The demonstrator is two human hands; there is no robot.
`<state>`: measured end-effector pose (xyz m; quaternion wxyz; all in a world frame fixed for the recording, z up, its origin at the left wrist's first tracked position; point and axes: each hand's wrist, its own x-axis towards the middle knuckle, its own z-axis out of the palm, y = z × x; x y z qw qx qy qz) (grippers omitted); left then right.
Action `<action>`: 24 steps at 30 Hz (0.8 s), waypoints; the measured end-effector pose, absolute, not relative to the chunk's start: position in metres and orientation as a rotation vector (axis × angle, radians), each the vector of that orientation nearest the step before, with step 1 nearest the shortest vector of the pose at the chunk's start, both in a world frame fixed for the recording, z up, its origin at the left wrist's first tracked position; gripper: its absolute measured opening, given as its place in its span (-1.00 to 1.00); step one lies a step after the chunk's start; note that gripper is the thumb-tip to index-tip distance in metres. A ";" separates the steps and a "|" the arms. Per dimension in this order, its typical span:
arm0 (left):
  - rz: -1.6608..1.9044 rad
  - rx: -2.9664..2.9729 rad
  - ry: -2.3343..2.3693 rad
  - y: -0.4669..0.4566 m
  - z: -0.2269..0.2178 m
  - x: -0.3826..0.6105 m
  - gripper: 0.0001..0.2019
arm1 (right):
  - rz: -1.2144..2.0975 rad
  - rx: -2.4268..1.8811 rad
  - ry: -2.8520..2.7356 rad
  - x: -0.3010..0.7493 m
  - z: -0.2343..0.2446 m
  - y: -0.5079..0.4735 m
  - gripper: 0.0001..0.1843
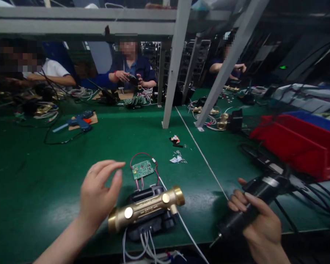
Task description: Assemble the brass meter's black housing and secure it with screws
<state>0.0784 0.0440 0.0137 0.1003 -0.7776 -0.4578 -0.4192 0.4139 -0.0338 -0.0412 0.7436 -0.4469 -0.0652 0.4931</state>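
Observation:
My left hand [99,190] hovers beside the left end of a brass pipe body [147,209], thumb and fingers apart with nothing seen between them. The brass body lies slanted across a black plastic housing [154,224] with grey cables [147,242] coming out at the front. Behind it a green circuit board [143,169] lies on the table, joined by thin red, black and white wires. On the right, my right hand [260,220] is wrapped round a black electric screwdriver [253,205]. Its bit points down to the left, apart from the brass body.
A red bin [294,143] and black cables [316,198] are at right. Small screws [178,156] and scraps lie mid-table on the green mat [112,143]. A blue glue gun [81,121] rests at left. Metal posts [176,66] rise behind; several co-workers sit across.

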 end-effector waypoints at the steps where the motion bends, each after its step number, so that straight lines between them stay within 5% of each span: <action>1: -1.082 -2.502 -1.348 0.069 0.017 0.093 -0.85 | 1.101 -0.966 -0.104 0.413 -0.045 -0.033 -0.44; 4: -0.483 -3.030 -1.372 0.132 0.007 0.144 -0.82 | 1.186 -0.913 -0.020 0.409 -0.051 -0.029 -0.35; 7: -0.262 -3.192 -1.247 0.170 -0.018 0.189 -0.83 | 1.250 -0.884 0.005 0.410 -0.058 -0.027 -0.32; 24: -0.225 -3.367 -1.281 0.195 -0.041 0.231 -0.97 | 1.329 -0.802 -0.108 0.411 -0.065 -0.034 -0.31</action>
